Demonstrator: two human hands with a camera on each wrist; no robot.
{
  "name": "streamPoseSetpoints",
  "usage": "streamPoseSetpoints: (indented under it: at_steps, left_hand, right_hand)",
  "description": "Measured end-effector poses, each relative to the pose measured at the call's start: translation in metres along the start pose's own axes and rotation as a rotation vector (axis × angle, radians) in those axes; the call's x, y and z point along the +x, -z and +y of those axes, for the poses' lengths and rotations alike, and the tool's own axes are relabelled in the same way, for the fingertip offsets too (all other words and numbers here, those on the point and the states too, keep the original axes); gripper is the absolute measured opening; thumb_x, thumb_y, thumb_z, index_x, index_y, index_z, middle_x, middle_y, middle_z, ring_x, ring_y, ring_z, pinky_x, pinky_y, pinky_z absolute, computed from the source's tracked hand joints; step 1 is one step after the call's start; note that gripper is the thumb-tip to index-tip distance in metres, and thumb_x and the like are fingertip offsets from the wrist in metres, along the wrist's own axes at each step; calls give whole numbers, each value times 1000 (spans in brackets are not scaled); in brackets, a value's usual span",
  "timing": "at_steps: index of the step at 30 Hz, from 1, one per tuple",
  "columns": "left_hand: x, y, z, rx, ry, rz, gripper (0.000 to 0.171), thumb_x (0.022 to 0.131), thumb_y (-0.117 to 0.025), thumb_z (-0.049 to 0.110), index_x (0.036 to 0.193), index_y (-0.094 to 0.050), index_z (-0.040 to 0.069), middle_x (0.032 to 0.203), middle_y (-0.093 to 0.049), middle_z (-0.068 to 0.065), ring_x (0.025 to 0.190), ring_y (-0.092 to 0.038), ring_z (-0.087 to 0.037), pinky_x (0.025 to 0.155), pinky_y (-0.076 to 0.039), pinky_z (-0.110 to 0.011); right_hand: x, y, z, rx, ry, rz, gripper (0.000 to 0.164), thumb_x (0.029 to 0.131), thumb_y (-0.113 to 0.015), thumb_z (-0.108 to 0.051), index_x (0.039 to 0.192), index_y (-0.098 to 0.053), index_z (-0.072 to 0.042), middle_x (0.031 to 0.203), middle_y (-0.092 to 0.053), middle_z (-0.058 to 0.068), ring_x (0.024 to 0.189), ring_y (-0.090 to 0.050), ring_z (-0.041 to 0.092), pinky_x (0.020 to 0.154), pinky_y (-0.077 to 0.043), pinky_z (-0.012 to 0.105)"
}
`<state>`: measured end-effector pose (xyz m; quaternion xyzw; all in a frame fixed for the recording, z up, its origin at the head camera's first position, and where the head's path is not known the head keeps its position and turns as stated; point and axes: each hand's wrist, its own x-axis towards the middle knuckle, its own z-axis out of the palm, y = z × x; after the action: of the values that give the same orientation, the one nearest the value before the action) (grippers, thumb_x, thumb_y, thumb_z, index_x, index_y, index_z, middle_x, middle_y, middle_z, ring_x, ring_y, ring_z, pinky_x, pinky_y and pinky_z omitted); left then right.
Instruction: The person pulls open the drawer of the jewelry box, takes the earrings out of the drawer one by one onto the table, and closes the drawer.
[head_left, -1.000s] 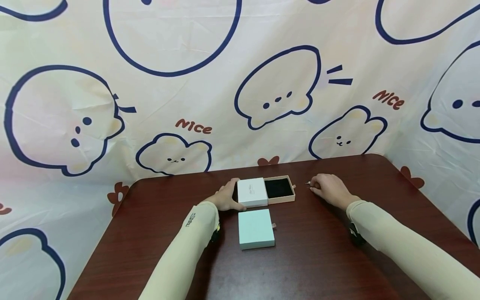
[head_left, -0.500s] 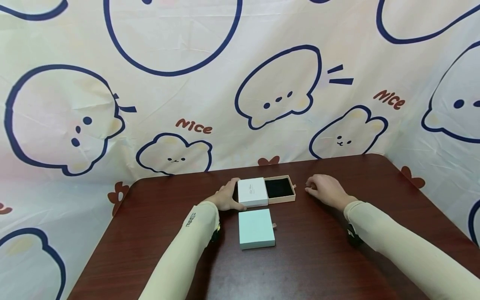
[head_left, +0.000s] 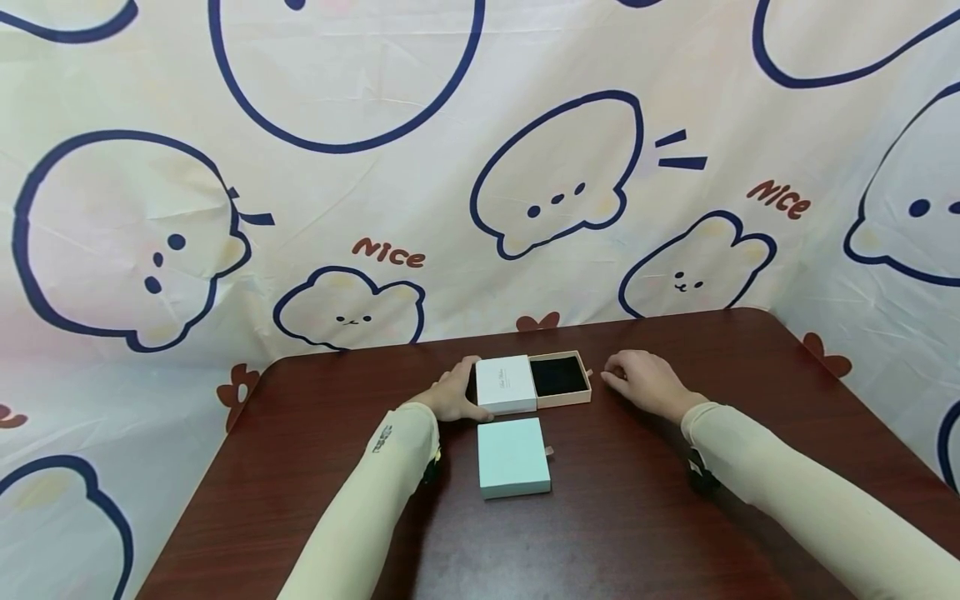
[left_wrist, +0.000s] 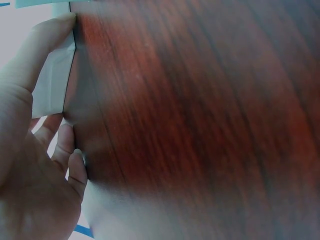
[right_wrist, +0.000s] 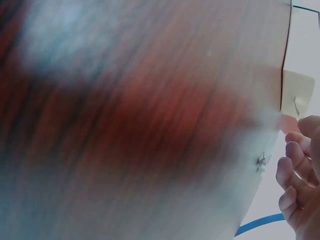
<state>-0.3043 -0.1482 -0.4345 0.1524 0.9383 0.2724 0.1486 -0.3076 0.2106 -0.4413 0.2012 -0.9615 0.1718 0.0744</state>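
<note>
A white sleeve box [head_left: 504, 385] lies at the back of the table, its tan drawer [head_left: 559, 402] with a black insert slid out to the right. My left hand [head_left: 450, 394] rests against the box's left side, thumb at the front edge, fingers behind, gripping it. Just right of the drawer and its ribbon tab [right_wrist: 288, 123] is my right hand [head_left: 642, 382]; its fingers are curled. At its thumb tip stands a thin shiny metal piece [right_wrist: 296, 106], seen in the right wrist view. Another small silvery metal piece [right_wrist: 261, 163] lies on the table, hidden by the hand in the head view.
A mint-green box [head_left: 513, 458] with a small ribbon tab lies in front of the white one. Dark red-brown wood makes up the table [head_left: 622, 517]. Patterned cloth [head_left: 555, 175] hangs behind it and at both sides.
My right hand has moved a little left, closer to the drawer. The small shiny piece seen by its fingertips earlier no longer shows in the head view. My left hand and both boxes keep still.
</note>
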Motion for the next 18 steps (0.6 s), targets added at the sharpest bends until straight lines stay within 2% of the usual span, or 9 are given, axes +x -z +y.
streamPoseSetpoints:
  at_steps: [6,18]
  left_hand:
    - [0,1,1,5,1,-9,104,82,-84,36,159,-17,16,150,-43,-12,131,-43,-34,110,-34,-54]
    - [0,1,1,-5,2,-4,104,81,-84,37,159,-18,16,150,-43,-12,131,-43,-33,110,-34,-55]
  right_hand:
    - [0,1,-7,10,-28,-3,22,99,-63,-21,104,-75,-4,99,-75,10,85,-67,22,81,-56,48]
    - [5,-5,-11,98,-117,-32,25,100,-62,-27,102,-76,-7,95,-75,7,78,-63,16,72,-54,43]
